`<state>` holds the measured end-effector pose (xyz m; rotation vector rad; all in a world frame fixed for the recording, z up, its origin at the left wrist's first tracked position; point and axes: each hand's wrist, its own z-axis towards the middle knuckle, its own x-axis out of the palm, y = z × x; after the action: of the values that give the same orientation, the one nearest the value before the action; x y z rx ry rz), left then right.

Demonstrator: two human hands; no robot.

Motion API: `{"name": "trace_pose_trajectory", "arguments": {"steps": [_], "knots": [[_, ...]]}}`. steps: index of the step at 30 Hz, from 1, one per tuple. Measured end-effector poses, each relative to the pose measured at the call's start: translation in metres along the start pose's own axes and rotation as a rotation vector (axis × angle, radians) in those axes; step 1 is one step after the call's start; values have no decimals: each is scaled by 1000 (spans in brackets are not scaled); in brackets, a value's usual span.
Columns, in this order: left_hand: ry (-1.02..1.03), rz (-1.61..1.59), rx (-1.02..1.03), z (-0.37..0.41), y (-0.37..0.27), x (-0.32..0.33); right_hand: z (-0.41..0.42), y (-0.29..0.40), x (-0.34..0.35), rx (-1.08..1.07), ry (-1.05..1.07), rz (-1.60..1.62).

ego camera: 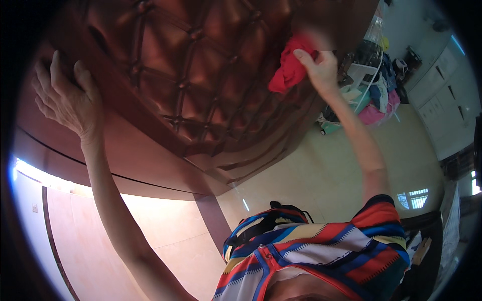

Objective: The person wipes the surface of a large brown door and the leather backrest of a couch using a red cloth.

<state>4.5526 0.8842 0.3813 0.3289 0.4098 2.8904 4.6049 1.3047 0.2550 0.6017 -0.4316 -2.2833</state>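
A large brown door (196, 75) with a raised diamond pattern of padded-looking panels and small studs fills the upper part of the view. My right hand (322, 69) grips a crumpled red cloth (289, 69) in front of the patterned face, towards its right side. Whether the cloth presses on the surface cannot be told. At the far left, my left hand (69, 98) lies with fingers spread against the smooth brown edge of the door (124, 150); it holds nothing.
Shiny beige floor tiles (320, 180) spread below, with a dark threshold strip (212, 214) between them and lighter tiles (177, 222). A white-framed rack (363, 71) with bags and cloths stands at right. Beyond it are white cabinets (437, 98). A dark seat-like surface (429, 240) holds small items.
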Motion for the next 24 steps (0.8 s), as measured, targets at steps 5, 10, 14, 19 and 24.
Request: {"name": "trace_pose_trajectory", "arguments": {"steps": [5,10,14,19,24], "knots": [[-10,-23,-27,1,-5,4,-27,-29,48,-578,1,-666],[-85,14,-30,4,0,7,-55,-23,125,-187,-370,-511],[1,-42,-46,3,-5,3,-96,16,172,-179,-182,-305],[-46,-49,-28,4,-2,7,-116,68,200,-631,420,-73],[-77,213,66,3,12,13,-45,101,204,-1037,380,17]]}}
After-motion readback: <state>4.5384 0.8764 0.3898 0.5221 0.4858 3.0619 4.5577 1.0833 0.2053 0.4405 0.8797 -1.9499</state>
